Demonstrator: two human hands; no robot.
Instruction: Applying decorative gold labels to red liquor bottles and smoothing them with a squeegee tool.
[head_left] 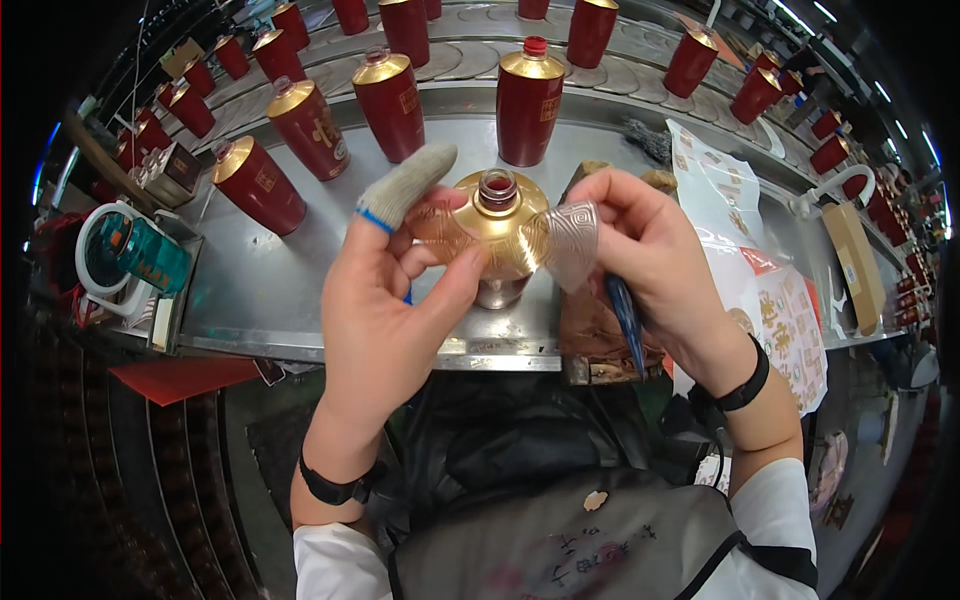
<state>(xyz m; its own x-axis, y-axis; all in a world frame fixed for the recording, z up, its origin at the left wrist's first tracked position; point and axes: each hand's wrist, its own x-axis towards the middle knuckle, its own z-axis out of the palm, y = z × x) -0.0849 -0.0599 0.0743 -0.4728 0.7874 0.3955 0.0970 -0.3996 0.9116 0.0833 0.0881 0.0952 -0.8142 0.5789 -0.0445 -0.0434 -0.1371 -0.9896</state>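
Stretched between my two hands is a curved, see-through film strip [574, 240] with a square-spiral pattern. My left hand [385, 285] pinches one end between thumb and fingers; a grey knit cover [408, 185] with a blue edge sheathes part of its fingers. The other end is pinched by my right hand [655, 245], which also has a dark blue pointed tool [624, 318] tucked under its fingers. Right behind the strip stands a bottle [500, 215] with a gold shoulder and an uncapped glass neck. Whether the film touches the shoulder, I cannot tell.
Several red bottles [390, 110] with gold shoulders stand along the metal bench [235, 310] and the conveyor behind. Patterned decal sheets [790, 325] lie at right, beside a brown block [600, 335]. At left sits a teal container [150, 255] in a white holder.
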